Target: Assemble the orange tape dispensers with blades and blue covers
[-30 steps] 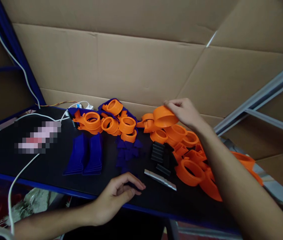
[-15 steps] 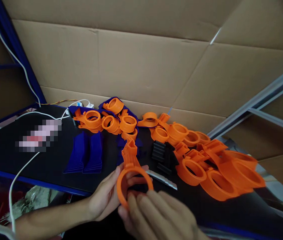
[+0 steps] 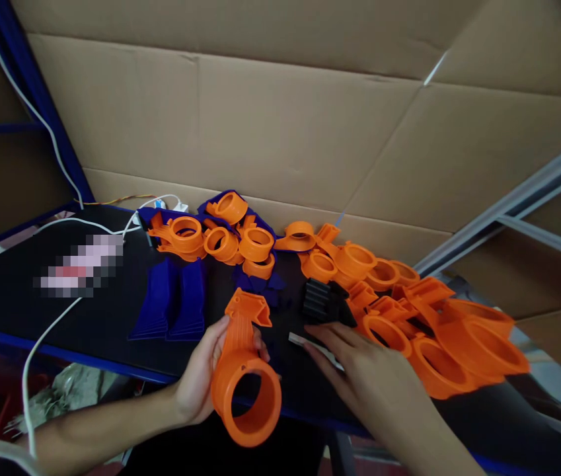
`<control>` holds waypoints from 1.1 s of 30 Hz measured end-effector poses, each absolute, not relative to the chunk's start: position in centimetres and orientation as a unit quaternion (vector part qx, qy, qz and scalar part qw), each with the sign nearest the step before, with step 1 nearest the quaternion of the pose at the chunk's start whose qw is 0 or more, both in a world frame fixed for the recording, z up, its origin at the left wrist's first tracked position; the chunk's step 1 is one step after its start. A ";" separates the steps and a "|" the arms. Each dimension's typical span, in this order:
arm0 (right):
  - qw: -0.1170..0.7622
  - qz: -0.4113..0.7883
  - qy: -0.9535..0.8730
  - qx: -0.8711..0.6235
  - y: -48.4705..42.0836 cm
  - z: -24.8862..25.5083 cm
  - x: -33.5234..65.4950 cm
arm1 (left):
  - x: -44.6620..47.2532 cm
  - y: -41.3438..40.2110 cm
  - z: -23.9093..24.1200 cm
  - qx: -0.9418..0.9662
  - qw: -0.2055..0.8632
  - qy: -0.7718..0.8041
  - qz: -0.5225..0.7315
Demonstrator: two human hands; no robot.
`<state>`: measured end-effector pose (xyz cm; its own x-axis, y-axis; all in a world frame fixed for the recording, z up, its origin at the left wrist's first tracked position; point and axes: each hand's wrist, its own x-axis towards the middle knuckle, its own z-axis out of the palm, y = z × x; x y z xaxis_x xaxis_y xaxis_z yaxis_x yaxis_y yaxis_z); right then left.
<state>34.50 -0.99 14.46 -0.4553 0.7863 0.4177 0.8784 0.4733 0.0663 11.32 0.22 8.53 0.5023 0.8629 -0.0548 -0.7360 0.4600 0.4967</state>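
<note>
Orange plastic ring-ended holder (image 3: 235,360) sits in the grip of a worker's left hand (image 3: 195,387), thumb along one side of the neck and fingertips showing on the other, at the near edge of a black-topped table (image 3: 96,317). The ring hangs nearest the camera, its opening facing the wearer, while the slotted end points toward the back. It lies to the left of the right hand (image 3: 376,377), well apart from it. That hand reaches low over the table, back upward, with thumb and forefinger extended and apart; whether it has closed on anything (the palm is out of sight) cannot be told. Its fingers lie across a thin silvery strip (image 3: 297,338), partly hiding it, just in front of black ribbed pieces (image 3: 316,301); contact with those is unclear. Beyond the right hand spreads a pile of similar orange holders (image 3: 478,340). More orange rings (image 3: 258,244) stand at the back, with small blue pieces (image 3: 263,284) in front of them. Nested blue panels (image 3: 158,304) rest to the left, before a cardboard wall (image 3: 285,132).
</note>
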 end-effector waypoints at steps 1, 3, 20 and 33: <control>0.135 -0.137 -0.845 -0.498 -0.7 13.7 35.2 | 11.3 0.2 8.7 0.223 0.840 0.154 0.469; 0.095 -0.135 -0.851 -0.499 -0.4 12.2 36.2 | 11.4 0.2 8.8 0.248 0.833 0.170 0.464; 0.128 -0.104 -0.802 -0.574 -0.8 9.8 36.9 | 11.8 0.9 7.2 0.303 0.808 0.197 0.466; 0.206 0.125 -0.781 -0.577 0.2 12.2 37.6 | 12.0 0.9 7.4 0.316 0.803 0.185 0.471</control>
<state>37.56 0.19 12.21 -0.2502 0.9519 0.1769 0.8485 0.3036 -0.4334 12.04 0.85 7.42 0.4887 0.8725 0.0008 -0.6393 0.3574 0.6808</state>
